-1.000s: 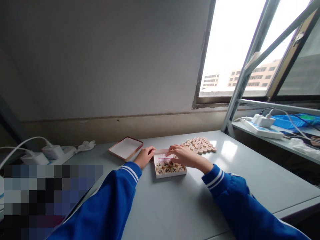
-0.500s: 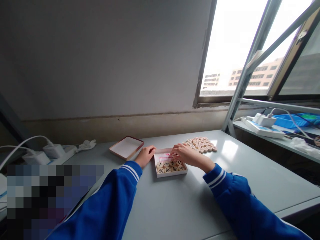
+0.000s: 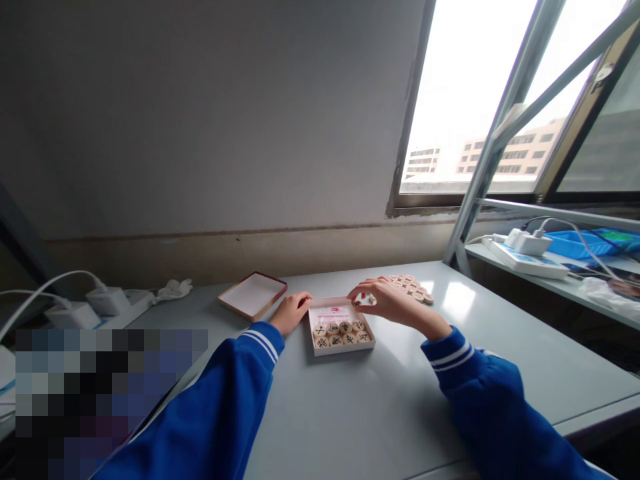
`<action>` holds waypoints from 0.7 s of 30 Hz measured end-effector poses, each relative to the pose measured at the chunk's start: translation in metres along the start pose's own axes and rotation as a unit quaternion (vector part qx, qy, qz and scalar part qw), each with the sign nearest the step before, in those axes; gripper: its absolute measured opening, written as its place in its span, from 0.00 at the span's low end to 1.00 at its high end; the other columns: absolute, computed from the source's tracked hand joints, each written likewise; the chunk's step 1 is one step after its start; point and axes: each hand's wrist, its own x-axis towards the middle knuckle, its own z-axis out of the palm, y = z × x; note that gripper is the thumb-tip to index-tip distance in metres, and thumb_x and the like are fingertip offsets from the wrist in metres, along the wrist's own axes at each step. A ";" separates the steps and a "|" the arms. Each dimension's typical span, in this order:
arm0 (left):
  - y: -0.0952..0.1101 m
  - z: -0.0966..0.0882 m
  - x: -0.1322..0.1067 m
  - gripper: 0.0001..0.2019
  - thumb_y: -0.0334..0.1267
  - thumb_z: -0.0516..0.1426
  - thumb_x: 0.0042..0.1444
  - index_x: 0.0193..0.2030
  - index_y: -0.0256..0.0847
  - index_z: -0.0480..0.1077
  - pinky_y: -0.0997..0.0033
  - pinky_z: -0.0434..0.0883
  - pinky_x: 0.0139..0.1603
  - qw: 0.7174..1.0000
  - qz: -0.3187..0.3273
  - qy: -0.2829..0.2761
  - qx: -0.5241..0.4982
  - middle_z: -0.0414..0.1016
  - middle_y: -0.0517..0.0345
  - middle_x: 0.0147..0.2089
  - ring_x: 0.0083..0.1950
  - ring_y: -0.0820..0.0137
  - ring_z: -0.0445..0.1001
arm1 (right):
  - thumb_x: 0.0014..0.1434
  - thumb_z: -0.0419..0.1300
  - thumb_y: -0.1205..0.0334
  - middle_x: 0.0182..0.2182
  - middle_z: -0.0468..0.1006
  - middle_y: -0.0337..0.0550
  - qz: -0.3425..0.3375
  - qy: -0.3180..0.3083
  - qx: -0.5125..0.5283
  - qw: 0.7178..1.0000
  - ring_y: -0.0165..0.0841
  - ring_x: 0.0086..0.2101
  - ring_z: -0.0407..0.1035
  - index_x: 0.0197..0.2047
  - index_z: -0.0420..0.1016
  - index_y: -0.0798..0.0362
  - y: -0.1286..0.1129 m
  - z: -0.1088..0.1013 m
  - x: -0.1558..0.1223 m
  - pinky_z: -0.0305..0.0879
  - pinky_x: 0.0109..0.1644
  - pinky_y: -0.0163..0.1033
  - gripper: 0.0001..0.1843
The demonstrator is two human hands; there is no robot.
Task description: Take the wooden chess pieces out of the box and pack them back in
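Observation:
My left hand (image 3: 294,312) rests at the left side of a shallow white box (image 3: 345,347), its fingers bent together against the rim. Two rows of round wooden Chinese chess pieces (image 3: 341,333) with dark characters lie in the near half of the box. Pink-printed paper or film (image 3: 331,314) shows in the far half. Over the box's far right corner, my right hand (image 3: 383,300) pinches what looks like a chess piece (image 3: 357,303), mostly covered by the fingers. Behind that hand, a cluster of more pieces (image 3: 413,287) lies on the table, partly hidden.
The box lid (image 3: 254,295) lies inside-up to the left. Power strips with plugs (image 3: 107,301) and a crumpled white tissue (image 3: 173,290) are at the far left. A metal frame (image 3: 475,193) rises at the right, beside a shelf with a charger and a blue tray (image 3: 575,244).
My right hand has moved right and back, out of the box's interior to above its far right corner. My left hand and the box have stayed put.

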 end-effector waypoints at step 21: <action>0.000 -0.001 -0.001 0.12 0.37 0.45 0.53 0.33 0.38 0.68 0.75 0.64 0.37 1.000 0.018 0.001 -0.002 0.74 0.55 0.34 0.36 0.70 0.70 | 0.54 0.55 0.62 0.42 0.70 0.44 -0.089 -0.067 -0.025 0.993 0.34 0.40 0.66 0.43 0.70 0.49 -0.032 0.021 0.020 0.58 0.42 0.39 0.12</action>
